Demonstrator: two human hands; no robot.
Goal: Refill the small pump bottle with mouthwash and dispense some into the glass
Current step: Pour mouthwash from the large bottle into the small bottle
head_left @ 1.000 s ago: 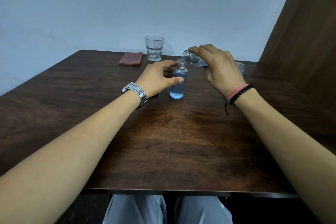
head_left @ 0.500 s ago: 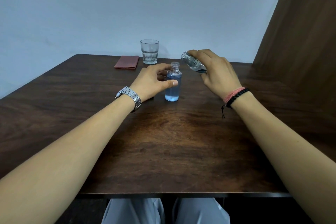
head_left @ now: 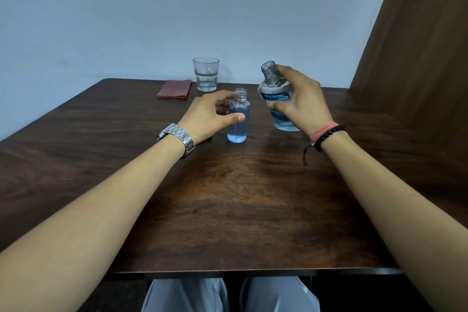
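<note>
The small bottle (head_left: 238,119) stood upright on the dark wooden counter (head_left: 228,197), its neck uncapped and open, and it was filled with pale blue liquid nearly to the shoulder. The left hand (head_left: 211,116) curled round it from the left, with the thumb laid across its front and the fingers reaching behind, so the hand was closed on the bottle. A metal watch (head_left: 178,138) sat on that wrist.

Just to the right of the small bottle, not touching it, the right hand (head_left: 302,99) gripped the larger mouthwash bottle (head_left: 277,99) by its side. This bottle was held almost upright with a slight lean to the left, its threaded mouth open and pointing up, and a little blue liquid lay in its bottom (whether its base rested on the counter or hung just above it could not be told). A blue label ran across its front. A pink cord and a black bead bracelet (head_left: 326,135) circled the right wrist.

Farther back, near the wall, stood the clear glass (head_left: 205,74) with a small amount of clear liquid in it. A folded reddish cloth (head_left: 174,88) lay flat just to its left. Pale trousers (head_left: 228,294) showed below the counter's near edge.
</note>
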